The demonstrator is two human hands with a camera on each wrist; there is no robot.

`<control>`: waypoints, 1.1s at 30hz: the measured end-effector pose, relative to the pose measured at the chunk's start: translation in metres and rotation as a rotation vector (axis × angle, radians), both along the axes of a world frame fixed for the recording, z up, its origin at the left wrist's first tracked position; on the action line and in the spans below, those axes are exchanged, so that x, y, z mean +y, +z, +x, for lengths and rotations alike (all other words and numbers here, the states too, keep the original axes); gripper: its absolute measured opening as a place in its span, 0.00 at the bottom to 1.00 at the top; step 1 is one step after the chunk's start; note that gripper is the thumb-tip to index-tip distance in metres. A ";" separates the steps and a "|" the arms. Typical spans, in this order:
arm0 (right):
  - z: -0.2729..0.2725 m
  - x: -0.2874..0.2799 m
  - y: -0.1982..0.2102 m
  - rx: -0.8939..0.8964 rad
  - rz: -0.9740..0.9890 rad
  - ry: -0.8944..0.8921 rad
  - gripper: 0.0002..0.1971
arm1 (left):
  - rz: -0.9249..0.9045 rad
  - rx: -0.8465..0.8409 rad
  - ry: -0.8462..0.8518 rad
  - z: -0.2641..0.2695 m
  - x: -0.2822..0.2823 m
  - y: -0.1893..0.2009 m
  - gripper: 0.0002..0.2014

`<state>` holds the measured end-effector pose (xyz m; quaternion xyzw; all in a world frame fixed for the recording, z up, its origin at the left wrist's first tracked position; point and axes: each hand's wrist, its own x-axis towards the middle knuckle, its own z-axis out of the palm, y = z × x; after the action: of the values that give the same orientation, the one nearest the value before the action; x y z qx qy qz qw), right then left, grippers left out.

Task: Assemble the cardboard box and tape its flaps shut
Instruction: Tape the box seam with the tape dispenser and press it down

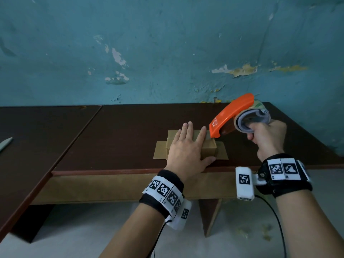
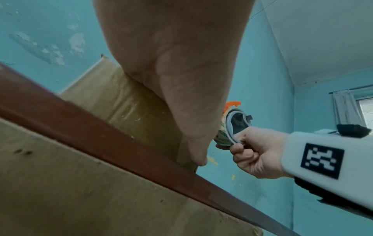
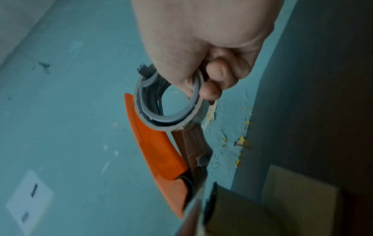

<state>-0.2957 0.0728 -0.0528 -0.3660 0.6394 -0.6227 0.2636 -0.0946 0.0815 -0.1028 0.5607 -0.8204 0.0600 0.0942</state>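
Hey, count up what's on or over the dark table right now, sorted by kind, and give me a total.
Cardboard box: 1, under the left hand
Orange tape dispenser: 1, in the right hand
Pale flat object at the left edge, too cut off to identify: 1
Hands: 2
Total: 5

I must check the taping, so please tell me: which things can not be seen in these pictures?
- Head view: left hand covers the box top, so the seam is hidden.
- Left wrist view: the palm hides the box top.
- Right wrist view: dispenser tip and box are blurred; contact is unclear.
- Head view: grey object cut off by the left edge.
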 end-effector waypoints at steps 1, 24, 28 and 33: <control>-0.001 -0.001 -0.001 0.055 0.006 -0.012 0.10 | 0.001 -0.003 0.000 0.000 0.000 0.000 0.48; 0.020 -0.010 -0.010 -0.476 0.046 0.094 0.08 | 0.015 -0.043 -0.059 0.002 -0.001 0.001 0.54; 0.029 -0.016 -0.019 -0.585 0.153 0.244 0.13 | 0.008 -0.037 -0.062 0.001 0.001 0.000 0.54; 0.032 -0.018 -0.020 -0.460 0.108 0.218 0.11 | 0.027 -0.032 -0.053 -0.001 0.002 0.001 0.54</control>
<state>-0.2641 0.0550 -0.0723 -0.2671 0.5516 -0.6225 0.4867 -0.0960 0.0832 -0.1014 0.5391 -0.8370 0.0554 0.0752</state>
